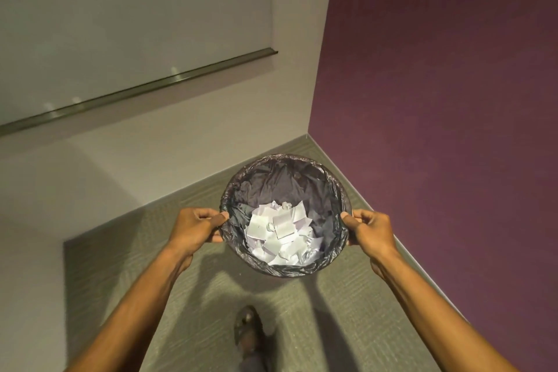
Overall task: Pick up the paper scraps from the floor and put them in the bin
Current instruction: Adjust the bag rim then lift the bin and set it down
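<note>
**Both hands on bin rim, scraps inside**

Hidden or unclear first: only the mouth and inner wall of the bin (280,180) show. Its outer body sits under the rim and out of sight, so I can't tell if it stands on the floor or is held above it. The bin bottom is covered by the paper scraps (279,231). Fingertips of both hands go under the rim edge and are partly hidden. Both forearms are cut off by the bottom edge. A foot (249,325) at 6 o'clock is blurred, footwear hard to make out, leg cut off at the frame bottom.

Left hand (197,225) grips the rim at 9 o'clock of the bin, thumb on top of the rim, fingers curled round the outside. Right hand (370,228) grips the rim at 3 o'clock the same way, thumb on top, fingers curled. The bin is round and lined with a dark crinkled bag (335,190) folded over the rim. White scraps, some crumpled, are piled in the bin, mostly toward its 6 o'clock side.

The floor (187,266) is grey-green carpet, with arm shadows on it. The bin is in a corner: purple wall (437,100) from 12 to 4 o'clock, pale grey wall (169,142) from 9 to 12. A glossy panel with a metal rail (136,89) along its lower edge is on the grey wall at 10 o'clock.
</note>
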{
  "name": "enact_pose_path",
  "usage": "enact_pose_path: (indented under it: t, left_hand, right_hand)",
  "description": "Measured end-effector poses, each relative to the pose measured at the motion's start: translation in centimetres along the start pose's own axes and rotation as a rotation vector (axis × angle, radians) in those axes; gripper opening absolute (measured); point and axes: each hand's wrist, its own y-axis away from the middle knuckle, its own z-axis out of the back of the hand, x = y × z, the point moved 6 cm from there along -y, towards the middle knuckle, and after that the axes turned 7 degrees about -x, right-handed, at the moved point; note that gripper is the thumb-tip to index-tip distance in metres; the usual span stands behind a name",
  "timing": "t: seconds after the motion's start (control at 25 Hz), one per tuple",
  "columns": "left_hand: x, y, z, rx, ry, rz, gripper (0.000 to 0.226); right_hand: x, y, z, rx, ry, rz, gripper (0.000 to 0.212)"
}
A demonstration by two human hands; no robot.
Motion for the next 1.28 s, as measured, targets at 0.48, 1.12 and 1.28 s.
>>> enact_pose_path:
  t: [0.48,1.12,1.28]
  left_hand:
    - [-6.5,-14.4,-3.3,0.175,0.046,-0.003,0.015]
    - [-14.4,-27.2,-10.2,0.281,-0.178,-0.040,0.015]
    - [-17.6,-30.0,-14.1,0.266,-0.252,-0.056,0.014]
  right_hand:
    - [3.2,-10.2,-5.3,-0.096,0.041,-0.099,0.030]
    - [7.2,-24.7,-7.0,-0.090,0.072,-0.090,0.033]
    - [8.5,-29.2,-6.1,-0.075,0.049,-0.117,0.035]
